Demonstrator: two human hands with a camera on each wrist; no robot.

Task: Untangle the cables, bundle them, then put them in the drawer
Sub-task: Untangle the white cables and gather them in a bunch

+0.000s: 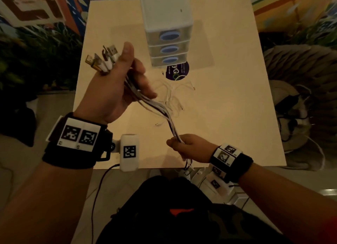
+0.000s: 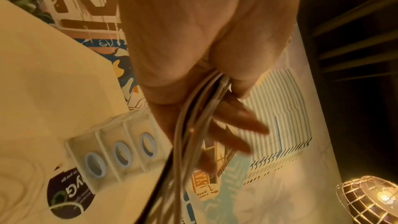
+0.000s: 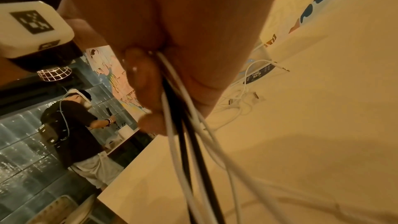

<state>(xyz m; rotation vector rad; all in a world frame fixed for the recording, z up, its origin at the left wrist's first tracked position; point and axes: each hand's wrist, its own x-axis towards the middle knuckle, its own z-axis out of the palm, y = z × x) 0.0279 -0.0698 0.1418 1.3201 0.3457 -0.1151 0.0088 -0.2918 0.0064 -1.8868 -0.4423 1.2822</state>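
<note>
The left hand (image 1: 116, 83) holds the cables (image 1: 155, 106) just below their plugs; the right hand (image 1: 189, 147) pinches the same strands lower down. Between both grips they run slanted, above the tabletop (image 1: 228, 97). The drawer unit (image 1: 167, 33) stands beyond, nearer the left grip.

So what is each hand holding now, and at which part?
Both hold the same cables: left hand grips them just below the connectors, right hand grips them further down.

Dim warm light, soft blur (edges warped), lamp glare.
</note>
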